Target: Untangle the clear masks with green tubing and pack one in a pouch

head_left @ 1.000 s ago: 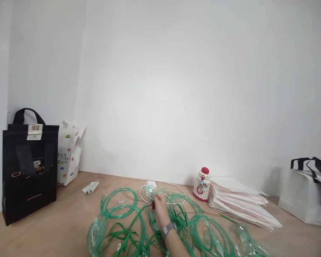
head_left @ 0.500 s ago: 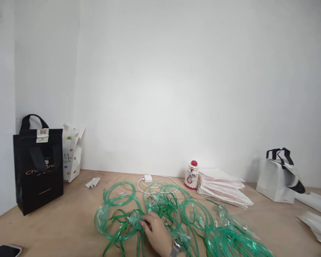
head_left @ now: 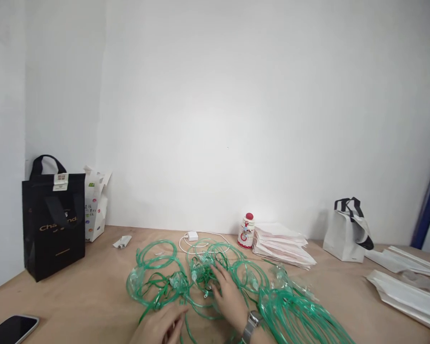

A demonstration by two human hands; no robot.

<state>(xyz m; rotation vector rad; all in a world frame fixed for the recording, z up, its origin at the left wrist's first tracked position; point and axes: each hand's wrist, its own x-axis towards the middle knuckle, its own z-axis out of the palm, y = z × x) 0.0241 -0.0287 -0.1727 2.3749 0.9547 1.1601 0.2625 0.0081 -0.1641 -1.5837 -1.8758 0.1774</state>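
Observation:
Clear plastic oxygen masks with coiled green tubing point(head_left: 157, 244) and dark green straps lie across the table. My right hand point(head_left: 230, 298), a watch on its wrist, rests on the middle tangle of straps, fingers stretched and apart. At the bottom edge is my left hand point(head_left: 163, 325), fingers loosely bent with a gap between them, just below the left tubing; nothing shows in it. A clear mask point(head_left: 179, 282) lies between the two hands and the left coils. Another mask point(head_left: 136, 277) sits at the far left of the tubing. A thick green tubing bundle point(head_left: 297, 315) spreads to the right.
Behind the tubing are a white charger point(head_left: 192, 236) with its cable, a red-topped bottle point(head_left: 246, 231) and a paper stack point(head_left: 283, 246). A black bag point(head_left: 53, 229) stands left, a white bag point(head_left: 344, 236) right. A phone point(head_left: 16, 329) lies front left; white packets point(head_left: 408, 296) lie right.
My left hand has come into view at the bottom. My right hand has left the left mask, moved right and spread its fingers. The view has turned slightly right.

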